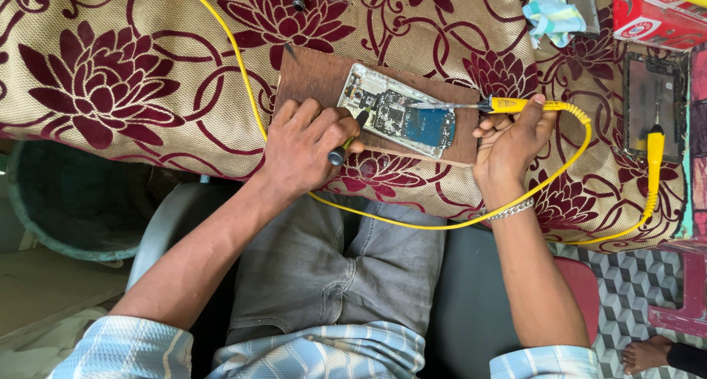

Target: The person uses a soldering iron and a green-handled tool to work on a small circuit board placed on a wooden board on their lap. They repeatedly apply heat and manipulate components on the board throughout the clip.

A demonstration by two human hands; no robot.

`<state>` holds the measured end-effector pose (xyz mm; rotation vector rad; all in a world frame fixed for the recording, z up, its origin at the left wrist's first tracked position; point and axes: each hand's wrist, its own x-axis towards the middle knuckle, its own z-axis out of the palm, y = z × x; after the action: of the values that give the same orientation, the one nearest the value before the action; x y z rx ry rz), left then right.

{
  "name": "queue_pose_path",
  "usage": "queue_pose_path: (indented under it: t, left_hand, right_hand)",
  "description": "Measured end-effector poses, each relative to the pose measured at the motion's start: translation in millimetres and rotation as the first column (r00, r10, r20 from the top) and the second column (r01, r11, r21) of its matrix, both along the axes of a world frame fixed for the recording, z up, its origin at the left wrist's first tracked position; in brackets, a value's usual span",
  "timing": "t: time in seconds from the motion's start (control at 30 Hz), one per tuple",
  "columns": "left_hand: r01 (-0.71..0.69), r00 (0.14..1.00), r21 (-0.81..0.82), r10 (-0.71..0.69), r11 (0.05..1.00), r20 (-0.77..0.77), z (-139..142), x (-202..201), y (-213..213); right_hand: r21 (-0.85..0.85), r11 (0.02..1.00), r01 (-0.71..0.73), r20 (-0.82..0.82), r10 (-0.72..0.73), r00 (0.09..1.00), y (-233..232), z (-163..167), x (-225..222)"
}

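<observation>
- A green tub [66, 209] sits low at the left, partly under the flowered cloth [132, 77]; its contents cannot be made out.
- The left hand [302, 147] is closed around a dark-handled screwdriver [346, 147], its tip on the opened phone [398, 110].
- The phone lies on a wooden board [313, 73] near the table's front edge.
- The right hand [512, 139] pinches a yellow soldering iron [508, 104], tip on the phone.
- Its yellow cable [243, 69] loops off the front edge.
- A red box [655, 14] is cut off at the far right corner.
</observation>
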<state>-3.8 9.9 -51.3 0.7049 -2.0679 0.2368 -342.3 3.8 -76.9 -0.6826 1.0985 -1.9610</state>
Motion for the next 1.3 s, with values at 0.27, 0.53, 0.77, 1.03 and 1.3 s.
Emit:
queue_pose_path:
  t: [0.27, 0.53, 0.77, 1.03, 1.3]
  left_hand:
    - [-0.023, 0.999, 0.009, 0.022, 1.000, 0.025, -4.0, -0.1, -0.8]
    - [-0.017, 1.000, 0.017, 0.017, 1.000, 0.018, -3.7, 0.7, -0.3]
    - [-0.012, 1.000, 0.010, 0.012, 1.000, 0.013, -2.2, 1.4, -0.6]
    - [-0.026, 0.999, 0.005, 0.025, 1.000, 0.040, -1.8, 0.4, 0.5]
    - [-0.032, 0.999, -0.001, 0.032, 0.999, 0.034, -4.2, -1.0, 0.3]
  right_hand:
    - [0.005, 1.000, -0.003, -0.018, 0.003, 1.000, -0.1, 4.6, 1.1]
    - [0.004, 1.000, -0.021, -0.036, 0.021, 0.999, 1.1, 7.8, 4.2]
    - [0.005, 1.000, -0.023, -0.042, 0.023, 0.999, -0.2, 7.2, 5.0]
    - [0.014, 1.000, 0.023, -0.028, -0.022, 0.999, -1.5, 4.1, 2.7]
    - [0.028, 0.999, 0.030, 0.027, -0.031, 0.999, -1.0, 1.9, -2.5]
